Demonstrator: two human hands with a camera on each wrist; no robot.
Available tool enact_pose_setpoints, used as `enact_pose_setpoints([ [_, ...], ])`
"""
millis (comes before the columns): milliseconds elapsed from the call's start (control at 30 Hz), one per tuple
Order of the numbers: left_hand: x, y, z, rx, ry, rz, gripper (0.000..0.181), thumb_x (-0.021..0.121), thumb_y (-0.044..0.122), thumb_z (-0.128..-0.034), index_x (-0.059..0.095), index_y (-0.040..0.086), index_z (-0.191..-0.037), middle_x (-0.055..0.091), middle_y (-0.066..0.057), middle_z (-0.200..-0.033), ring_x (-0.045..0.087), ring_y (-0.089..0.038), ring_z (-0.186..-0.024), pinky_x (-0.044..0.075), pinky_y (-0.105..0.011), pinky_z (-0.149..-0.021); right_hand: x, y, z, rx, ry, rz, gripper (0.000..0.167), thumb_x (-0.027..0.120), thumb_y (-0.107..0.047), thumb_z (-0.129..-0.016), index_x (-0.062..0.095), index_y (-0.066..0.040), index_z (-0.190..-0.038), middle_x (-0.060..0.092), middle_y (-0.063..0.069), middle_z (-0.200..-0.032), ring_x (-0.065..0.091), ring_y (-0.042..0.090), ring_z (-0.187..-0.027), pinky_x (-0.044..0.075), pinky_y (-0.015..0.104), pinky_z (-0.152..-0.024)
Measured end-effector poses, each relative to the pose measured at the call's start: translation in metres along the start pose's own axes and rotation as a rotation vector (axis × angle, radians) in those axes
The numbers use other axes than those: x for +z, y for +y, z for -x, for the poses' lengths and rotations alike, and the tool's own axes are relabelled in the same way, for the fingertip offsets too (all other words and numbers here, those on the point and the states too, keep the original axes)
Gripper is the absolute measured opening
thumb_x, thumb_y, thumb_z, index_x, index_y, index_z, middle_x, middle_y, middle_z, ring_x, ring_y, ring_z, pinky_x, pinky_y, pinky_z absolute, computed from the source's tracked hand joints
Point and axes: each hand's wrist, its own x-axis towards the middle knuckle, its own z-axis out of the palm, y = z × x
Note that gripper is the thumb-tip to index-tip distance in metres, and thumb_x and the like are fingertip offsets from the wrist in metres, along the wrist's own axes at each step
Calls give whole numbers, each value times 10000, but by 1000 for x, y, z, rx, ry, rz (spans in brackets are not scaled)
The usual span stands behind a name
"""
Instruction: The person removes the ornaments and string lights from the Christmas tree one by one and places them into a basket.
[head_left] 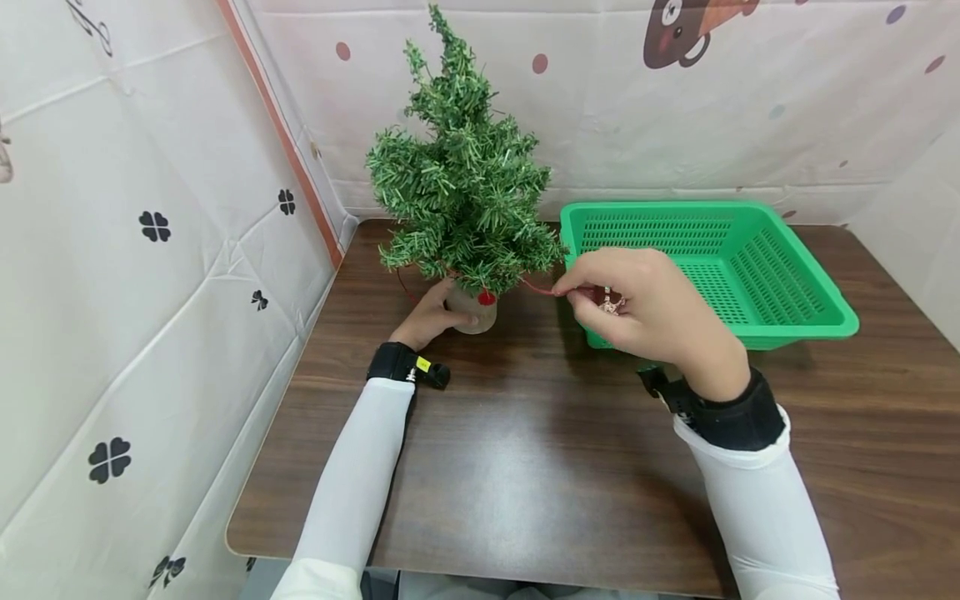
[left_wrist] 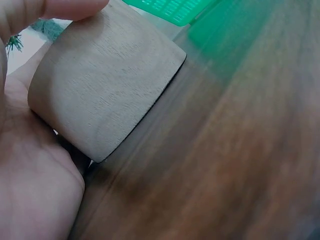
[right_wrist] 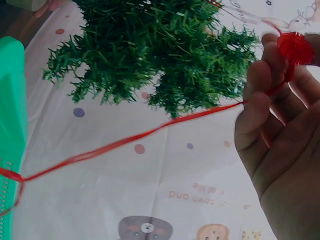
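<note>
A small artificial Christmas tree [head_left: 465, 183] stands upright at the back of the table on a pale wooden base [left_wrist: 105, 80]. My left hand [head_left: 429, 317] grips this base, thumb across its front. To the right of the tree, my right hand [head_left: 645, 304] pinches a thin red cord [head_left: 536, 287] that runs taut to the lower branches. In the right wrist view a red, ridged bead [right_wrist: 295, 48] sits at the fingertips, on the cord. A small gold-coloured piece [head_left: 611, 302] shows beside my right thumb. One red round piece [head_left: 487, 297] hangs before the base.
A green slotted plastic basket [head_left: 817, 325] stands right of the tree, partly behind my right hand. Printed white cloth [head_left: 600, 125] hangs behind the brown wooden table [head_left: 510, 500], and more cloth lines the left side.
</note>
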Motion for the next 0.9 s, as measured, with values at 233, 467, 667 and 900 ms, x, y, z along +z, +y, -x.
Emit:
enact_pose_setpoints([
  [233, -1, -2, -2, 30, -9, 15, 882, 697, -13, -911, 213, 128, -1635, 191, -81, -1698, 169, -279, -1572, 227, -532, -1253, -3, -7, 1, -12, -51, -5, 301, 625, 1, -816, 776, -237, -920, 624, -150, -790, 426, -17, -636, 329, 158, -564],
  [467, 0, -1, -2, -12, 6, 6, 951, 701, 18, -912, 111, 124, -1650, 65, -73, -1724, 47, -269, -1596, 200, -532, -1264, -3, -11, 2, -23, -62, -12, 288, 629, -5, -793, 770, -238, -888, 615, -151, -779, 427, -31, -648, 332, 155, -565],
  [667, 0, -3, -2, 6, -3, 6, 923, 697, 16, -923, 136, 124, -1648, 114, -84, -1718, 101, -291, -1589, 228, -540, -1253, -2, -12, 1, -32, -51, -39, 288, 637, -4, -786, 763, -248, -871, 626, -159, -786, 433, -32, -657, 339, 162, -565],
  [900, 1, -2, -3, -10, 49, -44, 979, 792, 110, -889, 171, 144, -1645, 145, -58, -1713, 163, -271, -1579, 257, -502, -1252, -5, -12, 2, -34, -1, -53, 269, 610, 11, -790, 754, -204, -860, 590, -143, -729, 432, -10, -621, 334, 163, -552],
])
